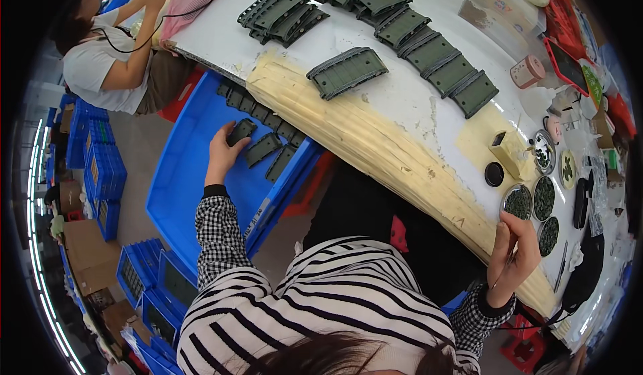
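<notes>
My left hand (225, 153) is over the blue bin (175, 167) at left, its thumb and fingers closed on a small dark green curved panel (242, 131). Similar panels lie in rows in the bin just beyond it. At the right table edge my right hand (514, 258) has its fingertips pinched together; whatever is between them, if anything, is too small to make out. Close to those fingertips stands a round tin (518, 202) filled with small dark green bits. A single dark green curved panel (348, 72) lies on the table between my hands.
A long row of green panels (429, 53) curves across the white table, with a stack (281, 19) at its left. Beyond the tins are a yellow block (512, 154), a black round cap (493, 174) and a red-cased phone (566, 67). Another person (107, 60) sits at far left.
</notes>
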Demonstrator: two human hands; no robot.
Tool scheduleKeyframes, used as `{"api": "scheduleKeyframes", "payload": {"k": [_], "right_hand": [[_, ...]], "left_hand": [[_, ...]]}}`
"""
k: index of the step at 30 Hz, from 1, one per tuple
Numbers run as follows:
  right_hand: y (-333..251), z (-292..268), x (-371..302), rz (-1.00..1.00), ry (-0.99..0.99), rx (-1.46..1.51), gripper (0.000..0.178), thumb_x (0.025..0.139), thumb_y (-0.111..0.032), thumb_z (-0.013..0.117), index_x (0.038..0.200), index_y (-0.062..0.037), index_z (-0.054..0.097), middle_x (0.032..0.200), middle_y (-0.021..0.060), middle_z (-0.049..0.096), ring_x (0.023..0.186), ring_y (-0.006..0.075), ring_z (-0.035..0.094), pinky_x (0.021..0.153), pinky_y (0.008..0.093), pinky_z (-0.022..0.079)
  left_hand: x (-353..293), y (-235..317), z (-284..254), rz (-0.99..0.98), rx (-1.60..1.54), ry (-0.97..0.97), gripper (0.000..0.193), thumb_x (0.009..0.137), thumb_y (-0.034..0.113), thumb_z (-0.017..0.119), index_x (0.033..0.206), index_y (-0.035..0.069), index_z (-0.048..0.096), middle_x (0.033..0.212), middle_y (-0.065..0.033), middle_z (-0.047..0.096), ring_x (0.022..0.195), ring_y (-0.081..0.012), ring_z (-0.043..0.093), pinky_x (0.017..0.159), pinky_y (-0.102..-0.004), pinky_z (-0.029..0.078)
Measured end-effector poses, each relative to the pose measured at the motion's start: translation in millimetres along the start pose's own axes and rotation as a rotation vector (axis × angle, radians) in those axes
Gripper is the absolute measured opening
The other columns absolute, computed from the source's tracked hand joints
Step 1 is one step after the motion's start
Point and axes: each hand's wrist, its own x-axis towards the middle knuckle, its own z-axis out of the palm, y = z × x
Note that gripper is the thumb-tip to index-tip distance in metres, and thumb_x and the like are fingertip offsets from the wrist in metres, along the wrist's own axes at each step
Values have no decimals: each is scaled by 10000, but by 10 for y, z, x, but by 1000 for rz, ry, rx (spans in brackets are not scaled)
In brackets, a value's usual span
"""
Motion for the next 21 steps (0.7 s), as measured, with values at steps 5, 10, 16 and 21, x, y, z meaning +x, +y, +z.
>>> {"api": "scheduleKeyframes", "payload": {"k": [5, 10, 16, 21], "right_hand": [[-14, 82, 15, -19, -4, 32, 127, 810, 37, 684, 934, 15, 673, 702, 66, 567, 534, 126, 443, 477, 246, 306], [-38, 78, 39, -16, -33, 34, 137, 802, 40, 692, 935, 15, 673, 720, 84, 589, 539, 143, 467, 485, 250, 335], [-30, 65, 15, 3, -49, 19, 142, 796, 41, 694, 933, 13, 671, 716, 82, 587, 546, 148, 477, 493, 256, 346], [-72, 83, 37, -25, -48, 17, 152, 784, 36, 703, 930, 9, 672, 698, 83, 581, 541, 157, 479, 492, 262, 352]], "left_hand": [[-94, 178, -203, -64, -127, -263, 530, 780, 204, 780, 1229, -4, 588, 1131, -168, 654, 997, -250, 647, 832, -366, 525], [-169, 249, -278, -162, 36, -283, 567, 782, 265, 794, 1211, -13, 550, 926, -148, 659, 799, -217, 663, 716, -333, 538], [-265, 402, -256, -516, -44, -360, 611, 743, 330, 832, 1142, -9, 518, 870, -177, 630, 684, -229, 669, 576, -317, 566], [-286, 332, -168, -541, -220, -281, 565, 761, 266, 817, 1146, -16, 515, 895, -180, 624, 701, -228, 677, 606, -309, 591]]}}
